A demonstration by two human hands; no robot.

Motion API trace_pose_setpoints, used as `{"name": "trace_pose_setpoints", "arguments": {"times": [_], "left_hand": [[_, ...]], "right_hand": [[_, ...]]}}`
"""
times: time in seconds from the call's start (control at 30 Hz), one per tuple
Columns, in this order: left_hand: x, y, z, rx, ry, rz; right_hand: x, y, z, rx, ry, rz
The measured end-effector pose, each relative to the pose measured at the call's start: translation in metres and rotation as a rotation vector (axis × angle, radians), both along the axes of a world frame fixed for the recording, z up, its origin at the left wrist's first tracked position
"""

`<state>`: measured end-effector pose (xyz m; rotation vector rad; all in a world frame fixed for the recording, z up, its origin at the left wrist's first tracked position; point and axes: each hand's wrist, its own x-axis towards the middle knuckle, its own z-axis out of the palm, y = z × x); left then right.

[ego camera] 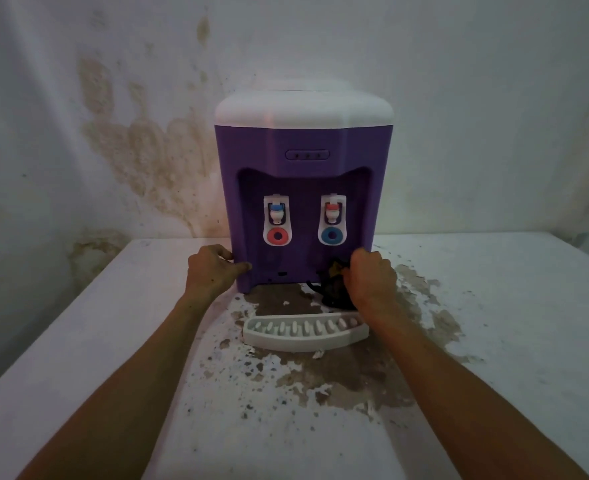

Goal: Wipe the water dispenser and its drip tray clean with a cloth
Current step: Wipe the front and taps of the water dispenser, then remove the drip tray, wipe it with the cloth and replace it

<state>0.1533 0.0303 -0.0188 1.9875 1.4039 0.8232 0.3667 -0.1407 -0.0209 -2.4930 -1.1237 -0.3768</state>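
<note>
A purple water dispenser [303,161] with a white top stands on a white table [78,341] against the wall. It has two white taps in its recess. My left hand [211,270] grips the dispenser's lower left corner, thumb on the front. My right hand [369,277] holds a dark bunched cloth [333,285] against the lower right of the dispenser's front. The white slotted drip tray [303,332] lies detached on the table in front of the dispenser, partly under my right wrist.
The table's white coating is peeled in brown patches [338,379] around and in front of the tray. A stained wall [140,150] rises directly behind the dispenser. The table's left edge drops off near my left forearm.
</note>
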Motion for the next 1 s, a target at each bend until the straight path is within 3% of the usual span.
{"name": "trace_pose_setpoints", "arguments": {"times": [0.23,0.37,0.47,0.53,0.7,0.8,1.0], "left_hand": [[0.004,-0.026,-0.012,0.019,-0.006,0.056],[0.007,-0.067,-0.020,0.173,-0.071,0.120],[0.016,-0.104,-0.014,0.325,-0.204,-0.049],[0.026,-0.125,-0.006,0.324,-0.220,-0.253],[0.058,-0.159,0.023,0.067,-0.249,-0.693],[0.072,-0.158,0.035,0.134,-0.336,-0.631],[0.075,-0.145,0.074,-0.059,-0.520,-0.479]], "right_hand": [[0.022,-0.037,0.010,0.510,0.532,0.083],[0.026,-0.059,0.013,0.758,1.065,0.178],[0.023,-0.071,0.021,0.873,1.380,0.347],[0.020,-0.074,0.028,0.856,1.398,0.355],[0.006,-0.076,0.049,0.796,1.283,0.326],[0.003,-0.077,0.060,0.732,1.117,0.430],[0.013,-0.091,0.081,0.576,0.859,0.530]]}}
